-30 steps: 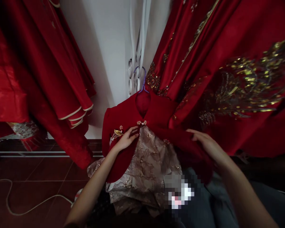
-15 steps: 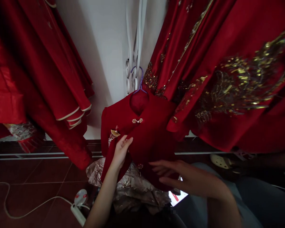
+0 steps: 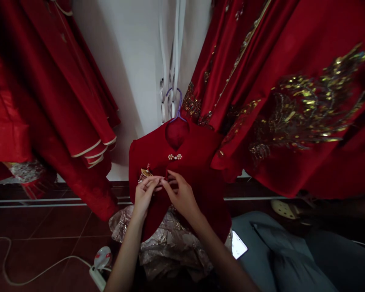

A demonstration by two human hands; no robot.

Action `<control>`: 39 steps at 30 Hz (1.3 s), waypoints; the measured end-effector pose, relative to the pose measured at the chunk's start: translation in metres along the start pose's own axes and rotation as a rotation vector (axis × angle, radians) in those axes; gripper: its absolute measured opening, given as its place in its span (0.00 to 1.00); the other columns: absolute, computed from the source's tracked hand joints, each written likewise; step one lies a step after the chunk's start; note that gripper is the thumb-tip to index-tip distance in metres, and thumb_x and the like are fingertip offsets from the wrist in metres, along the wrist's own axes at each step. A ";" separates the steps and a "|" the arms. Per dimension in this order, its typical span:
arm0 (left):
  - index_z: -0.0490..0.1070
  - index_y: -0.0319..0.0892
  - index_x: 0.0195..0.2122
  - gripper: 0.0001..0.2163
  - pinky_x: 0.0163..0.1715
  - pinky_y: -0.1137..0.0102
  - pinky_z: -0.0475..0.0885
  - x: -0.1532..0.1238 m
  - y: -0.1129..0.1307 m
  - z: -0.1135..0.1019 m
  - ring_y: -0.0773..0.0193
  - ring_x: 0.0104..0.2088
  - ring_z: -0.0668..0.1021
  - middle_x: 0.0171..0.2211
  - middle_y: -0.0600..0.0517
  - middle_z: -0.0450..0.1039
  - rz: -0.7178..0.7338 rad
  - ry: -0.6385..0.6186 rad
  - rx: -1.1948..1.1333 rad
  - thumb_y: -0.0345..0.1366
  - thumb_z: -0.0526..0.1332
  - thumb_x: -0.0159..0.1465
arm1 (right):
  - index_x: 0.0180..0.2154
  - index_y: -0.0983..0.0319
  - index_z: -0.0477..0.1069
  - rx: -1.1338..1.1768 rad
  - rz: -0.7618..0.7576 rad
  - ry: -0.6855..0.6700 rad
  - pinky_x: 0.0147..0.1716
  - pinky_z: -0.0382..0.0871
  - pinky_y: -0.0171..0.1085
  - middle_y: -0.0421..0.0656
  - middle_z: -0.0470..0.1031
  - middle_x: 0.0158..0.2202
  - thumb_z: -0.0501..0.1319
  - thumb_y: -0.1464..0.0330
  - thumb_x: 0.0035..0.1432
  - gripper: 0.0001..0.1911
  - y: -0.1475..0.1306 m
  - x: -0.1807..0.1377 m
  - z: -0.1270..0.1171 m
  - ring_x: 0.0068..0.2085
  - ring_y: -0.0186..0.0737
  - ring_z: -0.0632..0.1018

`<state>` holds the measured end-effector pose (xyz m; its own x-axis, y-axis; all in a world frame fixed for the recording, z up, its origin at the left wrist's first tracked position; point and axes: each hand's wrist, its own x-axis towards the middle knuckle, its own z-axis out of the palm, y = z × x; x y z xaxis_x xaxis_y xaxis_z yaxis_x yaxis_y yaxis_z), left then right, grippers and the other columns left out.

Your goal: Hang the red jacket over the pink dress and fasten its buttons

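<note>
A small red jacket (image 3: 200, 166) hangs on a purple wire hanger (image 3: 179, 103) in front of me. A pearl clasp (image 3: 174, 157) sits below its neckline, and a gold fan-shaped brooch (image 3: 146, 172) is on its left side. My left hand (image 3: 144, 194) pinches the front of the jacket just below the brooch. My right hand (image 3: 182, 194) meets it there, thumb and fingertips drawn together close to the left fingertips. Whatever small part lies between the right fingers is hidden.
Red gowns hang on both sides, the right one with gold sequin embroidery (image 3: 316, 101). Below the jacket is crumpled shiny fabric (image 3: 170, 247). A lit phone (image 3: 239, 244) lies beside a grey-blue trouser leg (image 3: 261, 239). A power strip (image 3: 97, 278) with a white cable is on the tiled floor.
My right hand has come up and left from the jacket's lower right to the left fingertips, its fingers closing in. My left hand has shifted slightly left and down, still at the jacket front.
</note>
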<state>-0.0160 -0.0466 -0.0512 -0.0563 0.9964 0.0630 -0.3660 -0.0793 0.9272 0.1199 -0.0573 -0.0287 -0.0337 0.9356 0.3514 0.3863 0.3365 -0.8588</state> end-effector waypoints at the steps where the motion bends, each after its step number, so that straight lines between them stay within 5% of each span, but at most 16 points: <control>1: 0.75 0.39 0.37 0.13 0.36 0.73 0.74 0.000 -0.001 0.000 0.64 0.37 0.78 0.37 0.47 0.77 -0.007 -0.016 -0.006 0.41 0.65 0.55 | 0.54 0.63 0.64 0.011 -0.017 -0.008 0.33 0.76 0.36 0.51 0.71 0.46 0.58 0.62 0.57 0.24 0.001 0.000 0.004 0.40 0.39 0.76; 11: 0.75 0.40 0.41 0.17 0.33 0.72 0.76 0.005 -0.016 0.006 0.63 0.39 0.78 0.44 0.46 0.74 0.096 0.091 0.085 0.47 0.59 0.58 | 0.49 0.58 0.70 0.101 -0.086 -0.004 0.40 0.75 0.34 0.44 0.73 0.46 0.54 0.68 0.60 0.16 -0.001 -0.011 0.000 0.44 0.36 0.76; 16: 0.76 0.39 0.39 0.14 0.36 0.73 0.74 0.001 -0.011 0.009 0.64 0.37 0.78 0.38 0.48 0.77 0.155 0.058 0.179 0.41 0.65 0.54 | 0.41 0.60 0.71 0.127 -0.038 0.054 0.36 0.75 0.34 0.44 0.73 0.40 0.59 0.67 0.56 0.10 0.001 -0.008 0.001 0.39 0.35 0.76; 19: 0.76 0.39 0.37 0.12 0.37 0.74 0.73 -0.001 -0.011 0.010 0.66 0.35 0.78 0.34 0.50 0.77 0.206 0.087 0.208 0.39 0.66 0.53 | 0.44 0.62 0.67 0.128 0.039 0.146 0.33 0.75 0.35 0.46 0.72 0.40 0.63 0.64 0.52 0.18 0.006 -0.008 0.005 0.39 0.37 0.76; 26: 0.77 0.40 0.33 0.09 0.37 0.70 0.74 -0.003 -0.017 0.013 0.64 0.35 0.76 0.33 0.49 0.74 0.317 0.050 0.356 0.41 0.64 0.56 | 0.40 0.62 0.68 0.155 0.033 0.100 0.37 0.74 0.36 0.45 0.75 0.38 0.60 0.66 0.55 0.11 0.015 -0.008 0.010 0.38 0.37 0.77; 33: 0.69 0.41 0.37 0.15 0.36 0.71 0.73 0.031 -0.016 -0.015 0.68 0.33 0.75 0.35 0.50 0.70 0.492 0.381 0.464 0.40 0.68 0.50 | 0.36 0.61 0.69 0.208 0.084 0.166 0.34 0.73 0.34 0.43 0.76 0.33 0.63 0.63 0.52 0.11 0.015 -0.001 -0.005 0.36 0.37 0.78; 39: 0.66 0.40 0.33 0.15 0.35 0.72 0.72 0.053 -0.015 -0.026 0.69 0.30 0.75 0.28 0.54 0.70 0.336 0.160 0.402 0.37 0.68 0.48 | 0.47 0.58 0.67 0.172 -0.025 0.089 0.28 0.71 0.31 0.41 0.75 0.35 0.62 0.64 0.52 0.18 -0.002 0.014 -0.001 0.32 0.34 0.77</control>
<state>-0.0376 0.0070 -0.0718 -0.2610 0.8988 0.3523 0.0785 -0.3440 0.9357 0.1198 -0.0454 -0.0213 0.0431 0.9160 0.3988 0.2233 0.3802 -0.8975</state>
